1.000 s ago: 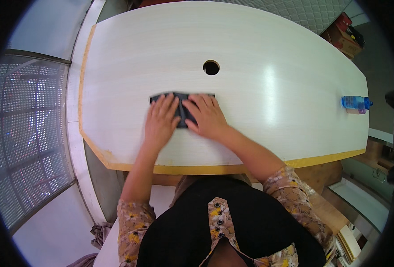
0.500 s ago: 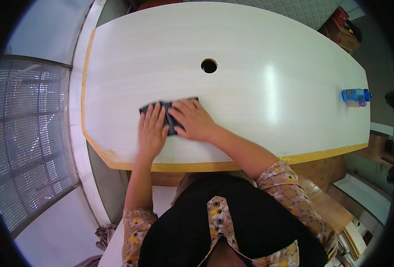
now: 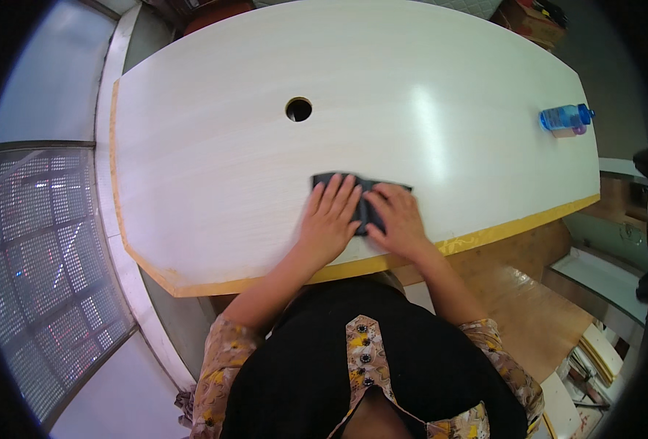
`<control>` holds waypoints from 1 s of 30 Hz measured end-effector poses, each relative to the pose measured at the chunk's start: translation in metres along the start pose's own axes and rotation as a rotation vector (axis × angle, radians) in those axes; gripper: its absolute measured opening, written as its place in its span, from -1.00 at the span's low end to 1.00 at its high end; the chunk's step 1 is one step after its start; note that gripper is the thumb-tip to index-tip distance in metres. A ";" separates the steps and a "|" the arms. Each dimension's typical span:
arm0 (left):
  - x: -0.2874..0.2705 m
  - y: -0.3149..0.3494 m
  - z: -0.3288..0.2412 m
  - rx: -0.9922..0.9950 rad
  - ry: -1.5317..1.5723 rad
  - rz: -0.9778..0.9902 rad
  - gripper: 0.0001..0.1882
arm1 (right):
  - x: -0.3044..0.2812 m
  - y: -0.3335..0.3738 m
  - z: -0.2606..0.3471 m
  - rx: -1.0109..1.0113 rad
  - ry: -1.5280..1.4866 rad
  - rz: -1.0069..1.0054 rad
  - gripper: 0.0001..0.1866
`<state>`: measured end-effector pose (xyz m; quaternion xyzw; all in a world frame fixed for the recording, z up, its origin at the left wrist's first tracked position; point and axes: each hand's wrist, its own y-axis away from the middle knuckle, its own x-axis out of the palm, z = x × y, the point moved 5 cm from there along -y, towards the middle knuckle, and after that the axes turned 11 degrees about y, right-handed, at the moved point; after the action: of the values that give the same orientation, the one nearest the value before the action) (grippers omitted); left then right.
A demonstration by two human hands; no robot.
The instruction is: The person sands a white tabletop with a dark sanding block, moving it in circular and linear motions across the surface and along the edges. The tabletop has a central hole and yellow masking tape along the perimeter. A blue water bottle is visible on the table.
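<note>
A dark grey folded piece (image 3: 365,215), cloth-like, lies on the white tabletop (image 3: 207,175) near its front edge. My left hand (image 3: 327,223) rests flat on the piece's left half, fingers stretched away from me. On the right half lies my right hand (image 3: 401,219), with fingers spread and slightly bent. A crease or fold runs up the piece between the two hands. Its dark far corners show beyond my fingertips; much of the rest is hidden under my palms.
A round hole (image 3: 299,109) pierces the table beyond my hands. At the far right lies a blue bottle (image 3: 564,117) beside a small pinkish thing (image 3: 567,132). Yellowish edging (image 3: 485,236) borders the table. A window (image 3: 53,256) is on the left; a cardboard box (image 3: 532,23) stands behind the table.
Both hands and the dark piece have shifted to the right along the tabletop. The view has also turned a little, so the hole and bottle appear further left.
</note>
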<state>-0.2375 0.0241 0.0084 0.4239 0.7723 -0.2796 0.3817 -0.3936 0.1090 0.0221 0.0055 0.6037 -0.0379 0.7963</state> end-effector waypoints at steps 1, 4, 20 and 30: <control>0.007 -0.020 -0.006 0.054 0.022 -0.022 -0.22 | -0.009 0.004 -0.016 0.043 0.037 -0.055 -0.27; 0.025 -0.071 -0.019 0.124 0.011 -0.018 -0.26 | -0.020 0.009 -0.043 0.145 0.113 -0.107 -0.27; -0.080 0.089 0.115 -0.402 -0.200 -0.117 -0.29 | 0.060 -0.118 0.134 -0.397 -0.024 -0.015 -0.32; -0.052 0.047 0.089 -0.360 -0.229 -0.127 -0.31 | 0.048 -0.115 0.083 -0.312 0.053 0.002 -0.31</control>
<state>-0.1475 -0.0436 -0.0026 0.2649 0.7866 -0.2068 0.5181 -0.3090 -0.0129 0.0029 -0.1168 0.6229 0.0575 0.7714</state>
